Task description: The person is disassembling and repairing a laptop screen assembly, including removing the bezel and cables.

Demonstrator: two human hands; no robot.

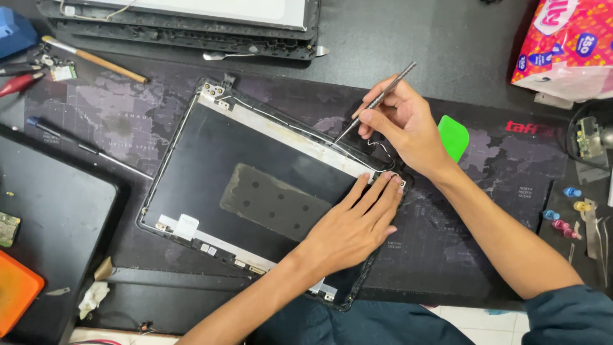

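I am pinching a thin metal spudger (377, 101) in my right hand (405, 128), and its tip is touching the thin cables (300, 131) along the far edge of the laptop lid shell (211, 160) that is lying on the dark desk mat (485, 211). My left hand (351, 227) is pressing flat, fingers spread narrowly, on the shell's right corner. 1 green pick (454, 135) is sitting just right of my right hand.

Bright, even light falls from overhead; shadows under the hands are soft and short. The picture is sharp throughout, with faint glare on the pale panel (211, 9) at upper left.
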